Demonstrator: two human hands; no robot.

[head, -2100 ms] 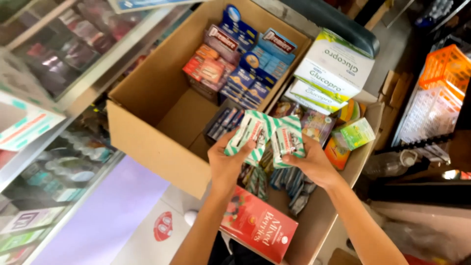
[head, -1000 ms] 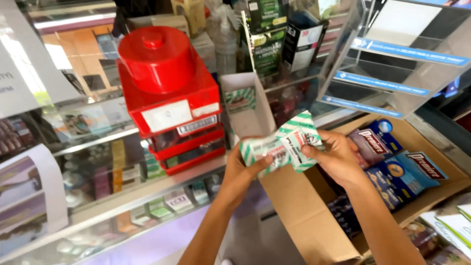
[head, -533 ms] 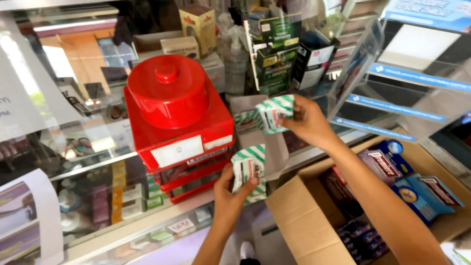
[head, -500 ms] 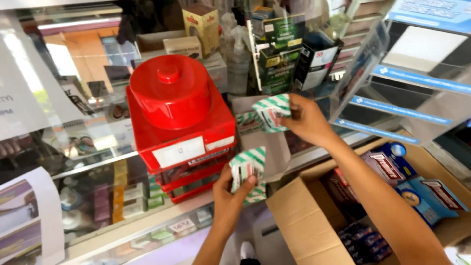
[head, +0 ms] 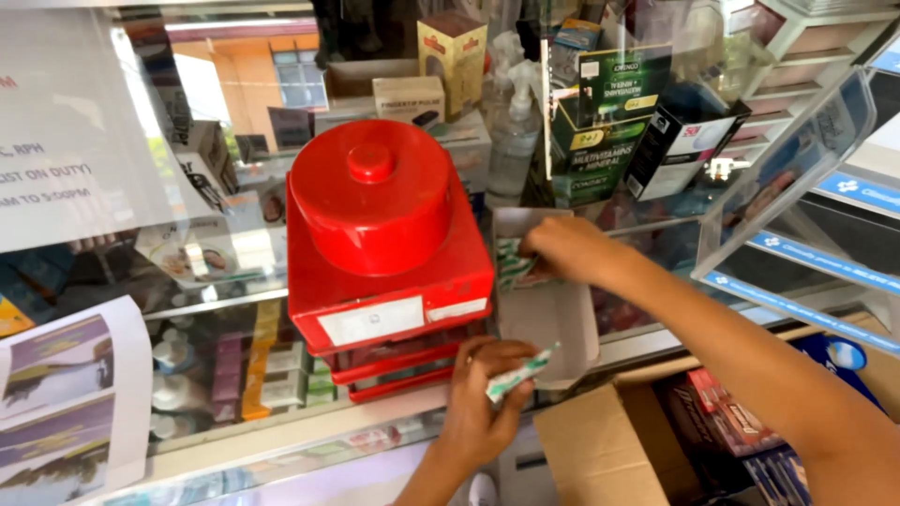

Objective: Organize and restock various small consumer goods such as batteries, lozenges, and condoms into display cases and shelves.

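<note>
Two lots of green-and-white striped flat packets are in play. One packet (head: 514, 377) is being pinched edge-on in the left hand (head: 480, 403), its long axis slanting up and to the right, toward the mouth of the open grey cardboard tray (head: 553, 323) just above and to the right of that hand. The other striped packets (head: 511, 262) are sitting inside the tray's upper part, and the right hand (head: 567, 251) is reaching in over them with fingers curled down on them; whether it is gripping or only pressing them I cannot tell. The right hand is therefore the nearer one to the tray's inside, while the left is waiting below its lower lip. Immediately left of both hands, a red plastic box with a round domed lid (head: 380, 244) is crowding the tray's side and narrowing the way in. Above the right hand, dark green cartons (head: 600, 117) and a black box (head: 684, 141) are standing on the glass shelf. Below the left hand, a brown cardboard box (head: 609, 450) is lying open.
</note>
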